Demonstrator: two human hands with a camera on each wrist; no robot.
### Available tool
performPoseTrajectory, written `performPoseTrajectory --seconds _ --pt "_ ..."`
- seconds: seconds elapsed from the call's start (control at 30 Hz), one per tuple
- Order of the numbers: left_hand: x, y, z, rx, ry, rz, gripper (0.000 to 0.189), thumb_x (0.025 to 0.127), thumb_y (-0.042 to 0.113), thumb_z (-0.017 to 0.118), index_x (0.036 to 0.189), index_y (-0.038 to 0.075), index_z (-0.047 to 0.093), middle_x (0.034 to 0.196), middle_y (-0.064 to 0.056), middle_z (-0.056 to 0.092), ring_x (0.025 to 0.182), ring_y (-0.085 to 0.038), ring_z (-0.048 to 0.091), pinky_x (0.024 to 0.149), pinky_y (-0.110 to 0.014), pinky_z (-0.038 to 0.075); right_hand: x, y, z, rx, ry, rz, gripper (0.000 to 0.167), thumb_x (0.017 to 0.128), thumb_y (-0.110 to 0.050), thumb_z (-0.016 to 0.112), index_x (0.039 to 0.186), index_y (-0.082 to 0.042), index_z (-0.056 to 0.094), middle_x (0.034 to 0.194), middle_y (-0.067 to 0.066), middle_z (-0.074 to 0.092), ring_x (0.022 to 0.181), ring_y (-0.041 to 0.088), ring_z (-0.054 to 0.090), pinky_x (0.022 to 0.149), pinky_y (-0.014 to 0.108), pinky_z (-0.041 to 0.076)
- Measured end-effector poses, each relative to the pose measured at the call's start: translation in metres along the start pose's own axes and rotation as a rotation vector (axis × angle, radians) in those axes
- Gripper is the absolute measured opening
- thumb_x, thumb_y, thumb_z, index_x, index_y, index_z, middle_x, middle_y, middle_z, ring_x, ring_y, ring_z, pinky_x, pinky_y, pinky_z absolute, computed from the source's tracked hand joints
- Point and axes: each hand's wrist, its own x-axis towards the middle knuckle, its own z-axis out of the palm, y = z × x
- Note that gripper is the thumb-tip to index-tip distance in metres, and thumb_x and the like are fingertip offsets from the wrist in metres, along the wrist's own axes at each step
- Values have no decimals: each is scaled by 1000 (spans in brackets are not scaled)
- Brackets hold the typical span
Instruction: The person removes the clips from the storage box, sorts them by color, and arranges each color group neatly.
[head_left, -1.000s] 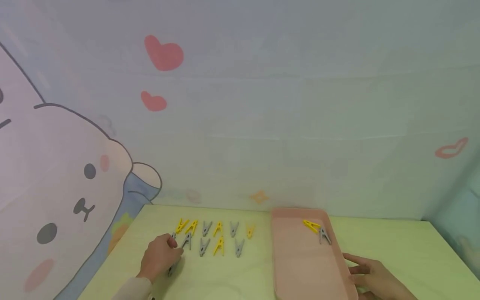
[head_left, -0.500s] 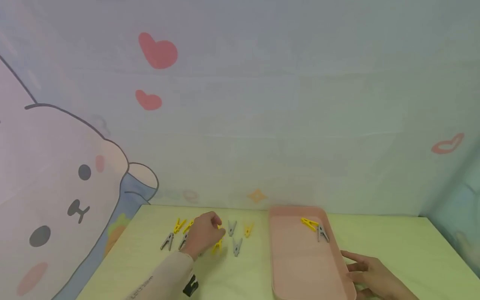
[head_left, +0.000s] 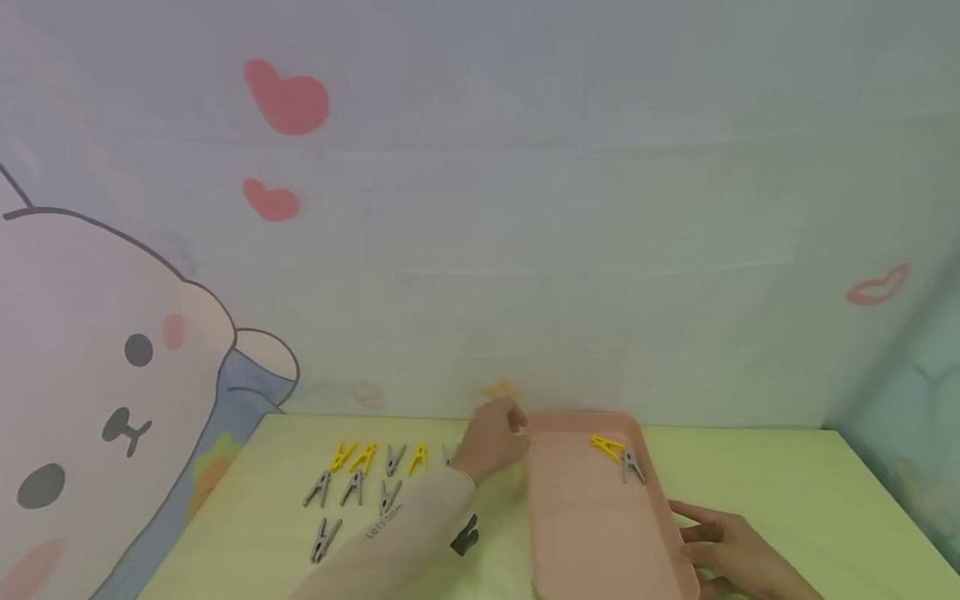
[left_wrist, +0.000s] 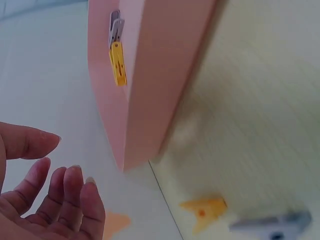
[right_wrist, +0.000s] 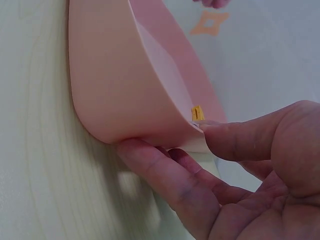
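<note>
My left hand (head_left: 491,437) is in the air near the far left corner of the pink tray (head_left: 585,533). In the left wrist view its fingers are loosely bent, the thumb stands apart, and nothing is held. A yellow clothes peg (head_left: 606,447) and a grey clothes peg (head_left: 632,467) lie inside the tray near its far right. At the tray's right side, my right hand (head_left: 731,550) holds the wall. The right wrist view has its thumb (right_wrist: 235,140) at the rim and its fingers (right_wrist: 165,175) against the outside.
Several grey pegs (head_left: 318,489) and yellow pegs (head_left: 364,457) lie in loose rows on the table's left half; the left sleeve (head_left: 405,533) covers part of that area. Behind the table (head_left: 757,475) hangs a printed cloth (head_left: 585,250).
My left hand has moved right, from the leftmost pegs across the rows to the tray's far left corner. The right hand stays at the tray's side. The head view has shifted slightly.
</note>
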Motion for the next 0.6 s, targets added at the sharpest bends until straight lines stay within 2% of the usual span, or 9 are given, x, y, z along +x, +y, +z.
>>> performPoseTrajectory --seconds 0.17,0.4,0.5,0.6 --pt "11 14 21 -2 -51 55 28 69 -4 64 96 2 66 92 -9 63 84 -19 57 77 -35 49 -1 0 3 -10 -6 0 67 94 -2 61 151 7 26 115 17 65 94 26 65 68 46 57" --pt "22 31 43 86 -104 89 30 74 -4 69 102 6 67 95 -5 64 89 -18 58 81 -30 49 -7 -1 3 19 -45 -26 70 94 -3 61 151 8 23 114 18 65 91 28 66 67 47 58" --pt "27 41 50 183 -129 65 31 77 1 69 106 11 69 95 1 64 88 -14 58 78 -29 48 -9 -3 3 25 -49 -29 69 94 -4 62 151 8 24 112 16 64 90 29 67 67 47 58" --pt "32 48 62 345 -173 9 37 80 13 69 116 23 69 100 11 65 89 -8 58 79 -32 47 -10 -4 4 21 -38 -20 68 94 -4 62 151 8 25 110 15 64 90 28 67 68 47 58"
